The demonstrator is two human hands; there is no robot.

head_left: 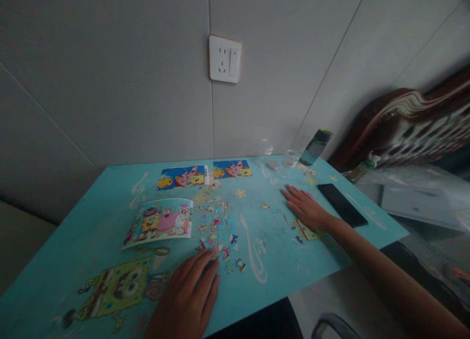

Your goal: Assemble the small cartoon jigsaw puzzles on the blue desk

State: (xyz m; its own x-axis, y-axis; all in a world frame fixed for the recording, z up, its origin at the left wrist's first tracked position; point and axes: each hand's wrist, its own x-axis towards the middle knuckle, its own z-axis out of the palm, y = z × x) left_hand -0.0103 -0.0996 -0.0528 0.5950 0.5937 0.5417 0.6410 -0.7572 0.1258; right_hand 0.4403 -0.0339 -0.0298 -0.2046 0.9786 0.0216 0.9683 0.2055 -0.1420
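Observation:
My left hand (pixel 191 292) rests on the turquoise table (pixel 293 268), fingers stretched out, fingertips at the near edge of a scatter of jigsaw puzzle pieces (pixel 216 224). My right hand (pixel 303 206) lies flat with fingers spread, partly over a yellow cartoon figure printed on the tabletop. Neither hand grasps anything that I can see. Left of the pieces is a cartoon picture sheet (pixel 165 221), its near edge slightly curled. A few small pieces (pixel 270 208) lie just left of my right hand.
Two blue cartoon cards (pixel 181 176) (pixel 232 169) lie toward the wall. A dark bottle (pixel 316 147) and a clear cup (pixel 291 158) stand at the back right. A black phone-like slab (pixel 342 204) lies by the right edge. A wall socket (pixel 225 59) is above.

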